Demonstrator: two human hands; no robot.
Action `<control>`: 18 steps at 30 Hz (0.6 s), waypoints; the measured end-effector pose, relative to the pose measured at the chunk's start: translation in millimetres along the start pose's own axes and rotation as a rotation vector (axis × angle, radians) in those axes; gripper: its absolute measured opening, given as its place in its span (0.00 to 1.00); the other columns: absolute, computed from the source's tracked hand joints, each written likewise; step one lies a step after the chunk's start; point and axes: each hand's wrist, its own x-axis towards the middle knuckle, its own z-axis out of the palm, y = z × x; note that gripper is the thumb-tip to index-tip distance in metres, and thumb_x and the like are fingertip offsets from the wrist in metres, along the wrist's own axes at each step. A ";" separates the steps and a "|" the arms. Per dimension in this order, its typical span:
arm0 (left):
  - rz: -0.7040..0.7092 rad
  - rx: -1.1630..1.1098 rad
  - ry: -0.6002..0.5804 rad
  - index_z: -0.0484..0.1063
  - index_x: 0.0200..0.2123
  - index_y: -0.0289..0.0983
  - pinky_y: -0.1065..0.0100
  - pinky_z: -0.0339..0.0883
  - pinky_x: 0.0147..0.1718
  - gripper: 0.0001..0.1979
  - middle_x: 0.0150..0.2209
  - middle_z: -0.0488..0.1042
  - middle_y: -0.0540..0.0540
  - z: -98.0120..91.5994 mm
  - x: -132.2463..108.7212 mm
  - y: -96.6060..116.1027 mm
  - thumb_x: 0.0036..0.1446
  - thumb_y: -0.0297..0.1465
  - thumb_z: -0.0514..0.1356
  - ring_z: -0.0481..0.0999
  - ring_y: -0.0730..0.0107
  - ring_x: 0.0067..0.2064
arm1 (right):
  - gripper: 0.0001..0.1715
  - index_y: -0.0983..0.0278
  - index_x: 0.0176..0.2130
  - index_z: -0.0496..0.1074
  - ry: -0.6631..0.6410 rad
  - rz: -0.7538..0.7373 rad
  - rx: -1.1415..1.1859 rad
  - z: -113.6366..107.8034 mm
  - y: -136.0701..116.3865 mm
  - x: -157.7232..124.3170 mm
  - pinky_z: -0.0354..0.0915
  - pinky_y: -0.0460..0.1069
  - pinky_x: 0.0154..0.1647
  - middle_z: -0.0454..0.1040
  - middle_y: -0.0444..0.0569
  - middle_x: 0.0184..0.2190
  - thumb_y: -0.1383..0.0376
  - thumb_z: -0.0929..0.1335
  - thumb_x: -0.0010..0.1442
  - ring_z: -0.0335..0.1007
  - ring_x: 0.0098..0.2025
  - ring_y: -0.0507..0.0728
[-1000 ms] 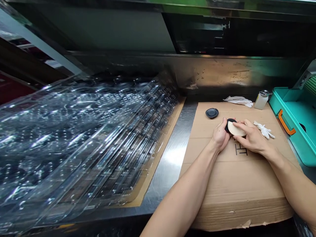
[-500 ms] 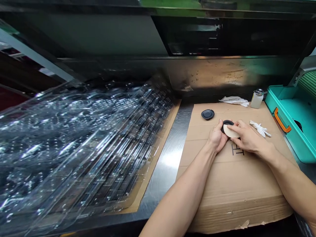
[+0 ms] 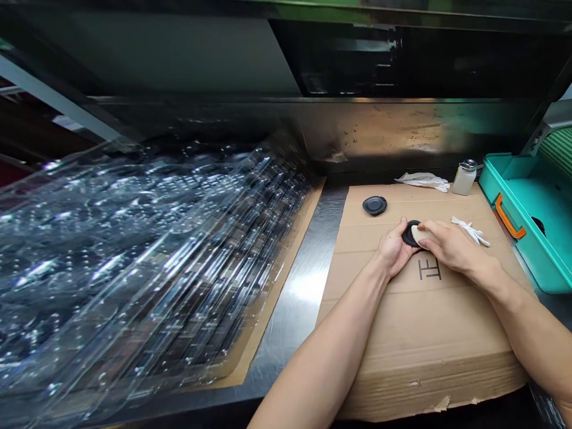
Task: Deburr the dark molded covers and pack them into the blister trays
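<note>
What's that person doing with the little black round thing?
A person is working with bare hands on a cardboard sheet. The left hand grips a black round part, and the right hand holds a cream pad against it. Another black disc lies on the cardboard just behind, apart from the hands. A stack of clear plastic trays sits to the left, and a teal bin to the right.

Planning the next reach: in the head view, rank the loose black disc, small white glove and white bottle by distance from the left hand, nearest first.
1. Loose black disc, just behind the left hand, which grips a second black disc.
2. Small white glove, past the right hand and its beige pad.
3. White bottle, back right beside the teal crate.
</note>
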 end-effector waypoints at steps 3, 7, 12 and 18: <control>0.023 -0.047 -0.008 0.75 0.35 0.32 0.56 0.73 0.55 0.19 0.37 0.80 0.39 1.5 1.9 -1.8 0.73 0.35 0.50 0.81 0.60 0.43 | 0.14 0.58 0.55 0.69 0.001 0.016 0.015 5.6 -5.3 3.9 0.65 0.51 0.44 0.78 0.50 0.53 0.60 0.64 0.72 0.76 0.50 0.60; 0.052 -0.100 0.038 0.76 0.37 0.33 0.58 0.72 0.58 0.21 0.40 0.81 0.39 9.6 2.1 -6.6 0.75 0.36 0.47 0.81 0.61 0.50 | 0.19 0.59 0.59 0.67 0.140 0.171 -0.102 19.1 -12.7 17.2 0.63 0.51 0.38 0.77 0.53 0.55 0.58 0.58 0.75 0.77 0.48 0.62; 0.030 -0.055 0.050 0.77 0.40 0.31 0.55 0.73 0.58 0.22 0.42 0.82 0.36 10.0 0.1 -5.1 0.75 0.36 0.47 0.81 0.58 0.51 | 0.23 0.61 0.60 0.67 0.198 0.265 -0.148 22.3 -10.5 14.6 0.63 0.52 0.36 0.77 0.56 0.55 0.53 0.58 0.75 0.77 0.46 0.63; 0.092 -0.051 0.057 0.77 0.39 0.31 0.57 0.73 0.57 0.21 0.40 0.83 0.38 8.5 1.3 -1.4 0.75 0.35 0.48 0.82 0.61 0.48 | 0.28 0.62 0.60 0.67 0.221 0.360 -0.261 22.0 -15.7 14.0 0.60 0.51 0.33 0.79 0.58 0.51 0.49 0.55 0.76 0.78 0.42 0.63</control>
